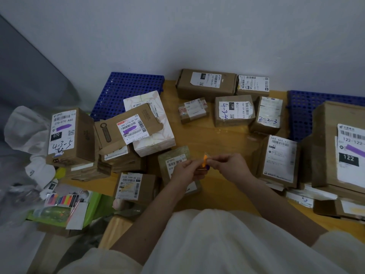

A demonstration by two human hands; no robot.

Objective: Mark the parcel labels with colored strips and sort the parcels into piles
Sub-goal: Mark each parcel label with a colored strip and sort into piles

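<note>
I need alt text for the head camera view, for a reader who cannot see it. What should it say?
Two hands, left and right, pinch an orange strip between them above a padded parcel on a wooden table. Labelled cardboard boxes lie all around, some labels already marked purple, such as box 070. A pack of coloured strips lies at the left.

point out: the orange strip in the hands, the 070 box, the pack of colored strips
orange strip (205, 161), head view, on its middle, between the fingertips of both hands.
070 box (62, 133), head view, on its white label, near the black 070 patch.
pack of colored strips (62, 199), head view, on the row of colored tabs.
</note>
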